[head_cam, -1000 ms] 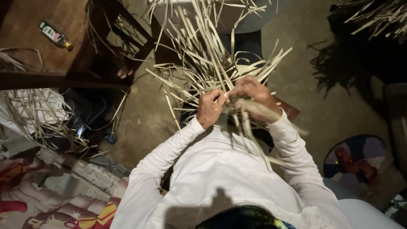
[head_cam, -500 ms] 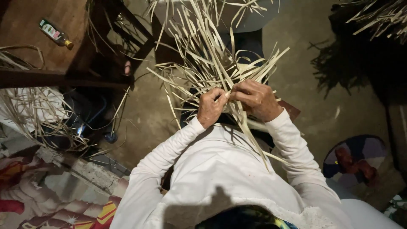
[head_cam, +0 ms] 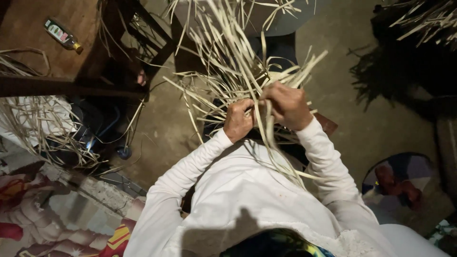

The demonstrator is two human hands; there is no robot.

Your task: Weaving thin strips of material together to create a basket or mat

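A big bunch of pale dried leaf strips point(head_cam: 228, 57) fans out ahead of me over the dirt floor. My left hand point(head_cam: 238, 119) is closed around several strips at the base of the bunch. Just to its right, my right hand point(head_cam: 285, 107) grips other strips, its fingers curled over them. The two hands almost touch. One long strip point(head_cam: 281, 157) trails back from the hands over my white sleeves. What lies under the hands is hidden.
A small bottle point(head_cam: 63, 35) lies on a wooden surface at the upper left. More loose strips point(head_cam: 33, 119) are heaped at the left and at the upper right point(head_cam: 423, 19). A patterned cloth point(head_cam: 43, 214) covers the lower left; a round colourful mat point(head_cam: 404, 181) sits lower right.
My right hand has shifted left and up, closer to my left hand, and the strips it held low now rise with the bunch. The left hand stays in place.
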